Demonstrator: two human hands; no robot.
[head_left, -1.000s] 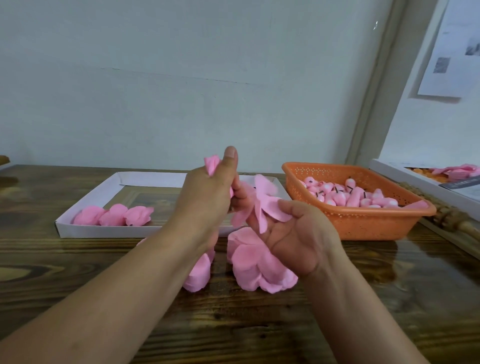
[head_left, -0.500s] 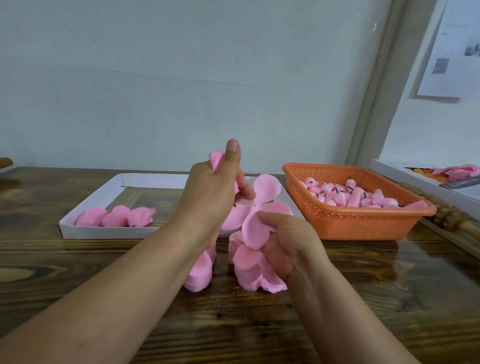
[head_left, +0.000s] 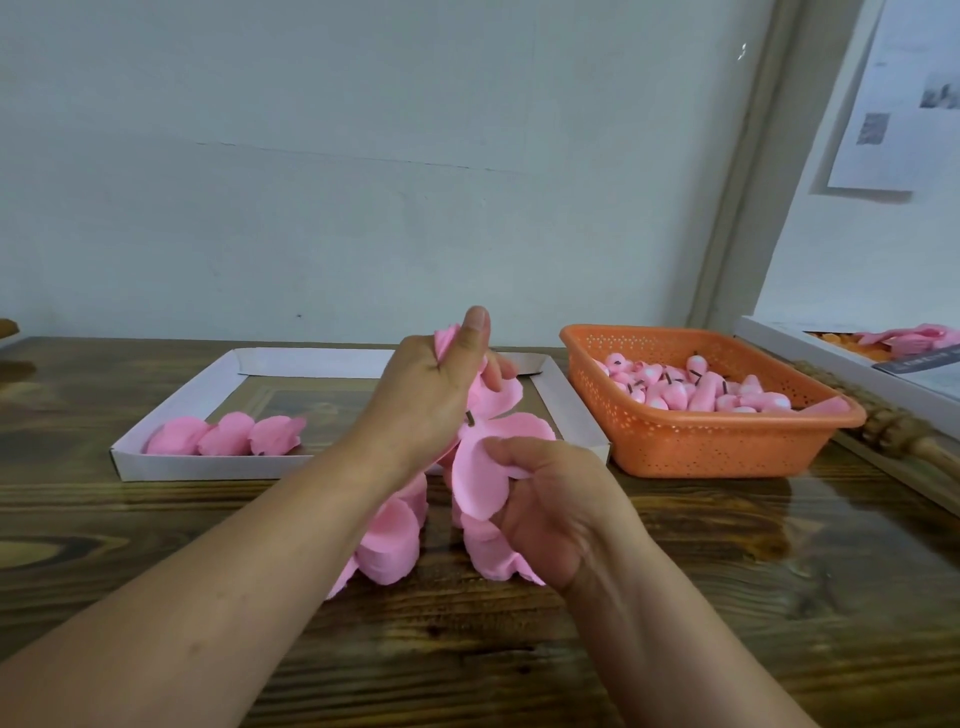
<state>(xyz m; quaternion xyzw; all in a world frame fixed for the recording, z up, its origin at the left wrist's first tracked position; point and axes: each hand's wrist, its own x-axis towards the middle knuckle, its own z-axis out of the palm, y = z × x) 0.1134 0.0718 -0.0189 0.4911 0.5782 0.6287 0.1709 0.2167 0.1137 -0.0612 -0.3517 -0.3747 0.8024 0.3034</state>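
Head view: left hand (head_left: 431, 395) grip closed round a pink flower (head_left: 505, 399), right hand (head_left: 550, 499) grip pinching its lower petal (head_left: 475, 483), both above the desk (head_left: 727, 597) just before the near rim of the white tray (head_left: 208, 466), orange basket (head_left: 675, 447) close right, bare desk nearer. Left hand hides the flower's core; petal piles (head_left: 389, 540) lie partly under both wrists; box (head_left: 810, 354) at right cut off.

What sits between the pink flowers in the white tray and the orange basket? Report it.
In the head view, the left hand and right hand, both gripping pink petals, cross that stretch.
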